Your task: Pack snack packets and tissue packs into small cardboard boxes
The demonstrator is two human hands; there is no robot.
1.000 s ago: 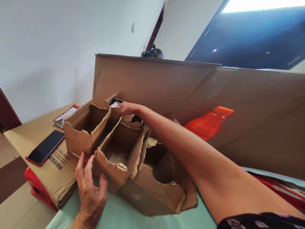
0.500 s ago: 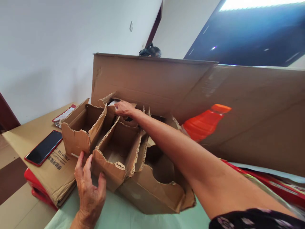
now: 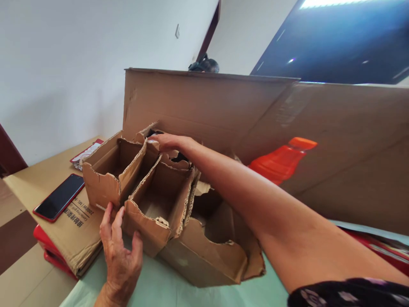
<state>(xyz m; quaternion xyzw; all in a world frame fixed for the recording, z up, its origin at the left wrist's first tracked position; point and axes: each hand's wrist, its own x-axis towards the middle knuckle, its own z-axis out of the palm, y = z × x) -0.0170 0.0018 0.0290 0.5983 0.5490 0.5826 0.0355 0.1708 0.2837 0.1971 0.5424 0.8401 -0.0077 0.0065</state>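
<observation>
Boxes of cardboard (image 3: 147,224) are standing open; the left hand (image 3: 121,256), fingers spread, is touching their fronts; the right hand (image 3: 169,143) is reaching into a rear box (image 3: 140,137), grip hidden.

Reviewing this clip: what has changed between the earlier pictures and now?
The right hand has shifted slightly left over the rear cardboard compartment, its fingers now covering more of the opening; whether they hold anything is hidden. Nothing is visibly let go. Unchanged: the left hand at the front of the cardboard boxes, the phone and the orange bottle.
</observation>
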